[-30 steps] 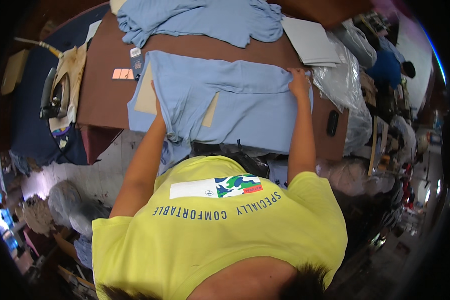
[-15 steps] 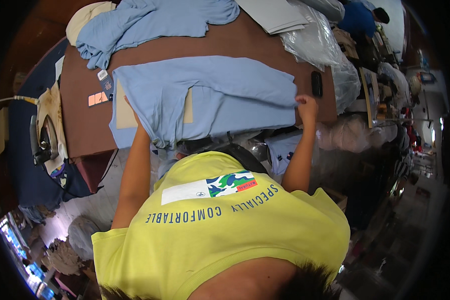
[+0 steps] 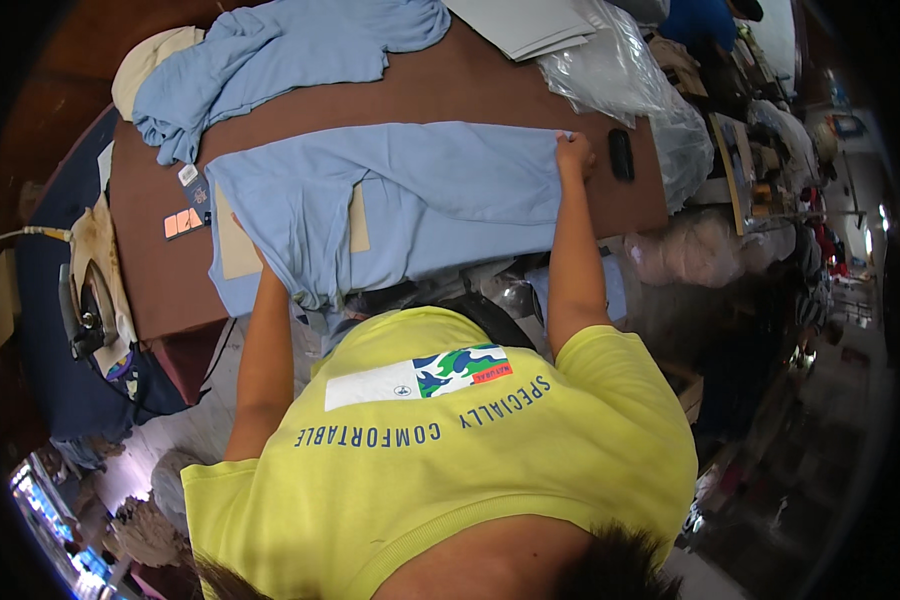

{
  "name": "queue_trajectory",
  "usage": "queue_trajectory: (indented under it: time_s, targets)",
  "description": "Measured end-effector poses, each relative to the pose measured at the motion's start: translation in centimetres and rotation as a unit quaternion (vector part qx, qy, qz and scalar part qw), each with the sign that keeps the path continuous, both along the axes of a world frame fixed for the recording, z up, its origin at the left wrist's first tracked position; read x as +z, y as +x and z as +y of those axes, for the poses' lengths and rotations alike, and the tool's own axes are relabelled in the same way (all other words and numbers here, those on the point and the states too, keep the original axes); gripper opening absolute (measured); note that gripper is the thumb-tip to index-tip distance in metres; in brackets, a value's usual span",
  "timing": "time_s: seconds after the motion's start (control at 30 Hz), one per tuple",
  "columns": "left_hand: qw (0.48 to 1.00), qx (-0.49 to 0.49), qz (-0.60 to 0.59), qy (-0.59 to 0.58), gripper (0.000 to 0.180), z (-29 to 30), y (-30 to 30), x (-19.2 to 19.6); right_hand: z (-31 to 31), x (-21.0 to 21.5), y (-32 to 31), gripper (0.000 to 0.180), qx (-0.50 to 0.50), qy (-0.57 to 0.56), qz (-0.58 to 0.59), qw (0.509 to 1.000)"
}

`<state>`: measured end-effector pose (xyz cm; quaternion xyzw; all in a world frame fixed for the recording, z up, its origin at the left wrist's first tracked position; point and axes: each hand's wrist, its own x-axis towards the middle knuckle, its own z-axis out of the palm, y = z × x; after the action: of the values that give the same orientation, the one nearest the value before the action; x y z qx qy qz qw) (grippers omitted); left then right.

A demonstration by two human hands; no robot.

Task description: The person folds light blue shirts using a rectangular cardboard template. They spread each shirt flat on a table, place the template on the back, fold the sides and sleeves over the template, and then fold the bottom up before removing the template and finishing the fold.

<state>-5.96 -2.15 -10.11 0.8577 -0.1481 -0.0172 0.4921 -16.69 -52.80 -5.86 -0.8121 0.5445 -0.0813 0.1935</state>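
- Garment [image 3: 450, 190], light blue, spread on brown table [image 3: 520, 90], 12 o'clock of person; beige board [image 3: 358, 225] shows between layers.
- Right hand [image 3: 575, 156]: fingers pinching fabric at garment's 2 o'clock corner.
- Left hand [image 3: 260, 258]: near 9 o'clock, mostly under fold; can't tell grip.
- Risk: uneven tugging could skew board, set creases.
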Motion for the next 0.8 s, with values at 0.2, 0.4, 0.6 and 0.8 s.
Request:
queue_trajectory:
  time_s: [0.2,0.4,0.6,0.8]
  targets:
    - [1.0,0.008,0.003,0.001,0.068,-0.1,0.2,0.1,-2.7,-1.8,4.9,0.033,0.019,-0.084,-0.059,0.995]
    - [1.0,-0.002,0.008,-0.005,0.068,-0.4,0.0,0.3,-3.9,-2.4,8.8,0.029,0.006,-0.157,-0.063,0.986]
    - [0.999,-0.016,0.019,-0.03,0.069,2.1,0.3,2.4,3.8,0.6,7.3,0.024,0.192,-0.22,-0.198,0.936]
    - [0.941,0.053,-0.278,0.187,0.049,5.3,0.1,3.4,18.6,0.5,0.6,0.024,0.505,0.008,-0.28,0.817]
